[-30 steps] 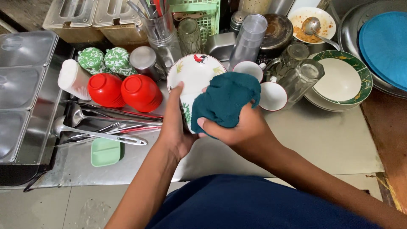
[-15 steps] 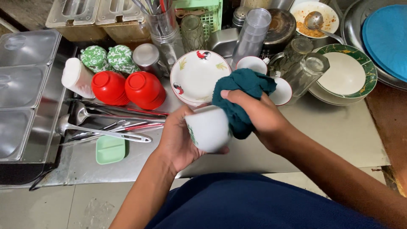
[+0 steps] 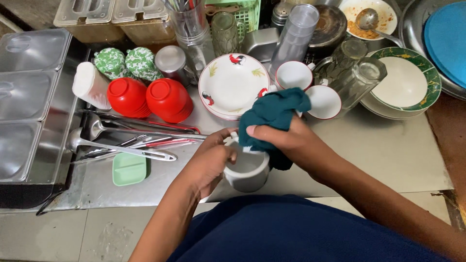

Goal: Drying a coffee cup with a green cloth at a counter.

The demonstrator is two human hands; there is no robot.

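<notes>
My left hand (image 3: 209,162) grips a white mug (image 3: 247,171) by its side, held upright over the metal counter's (image 3: 378,150) near edge. My right hand (image 3: 291,141) holds a dark teal cloth (image 3: 273,112) bunched over the mug's rim, with part of the cloth pushed into the mug. Just behind the hands stands a stack of white plates with rooster pictures (image 3: 232,83).
Two red bowls (image 3: 148,98) lie upside down at the left, with ladles and spoons (image 3: 121,140) and a small green dish (image 3: 129,169) in front. White cups (image 3: 293,75), clear glasses (image 3: 350,73), green-rimmed bowls (image 3: 403,82) and dirty plates fill the back right. Steel trays (image 3: 24,97) sit far left.
A second ago I held the rooster plate with the cloth on it. The plate now lies on the stack, and I hold the white mug, turned from sideways to upright, with the cloth in it.
</notes>
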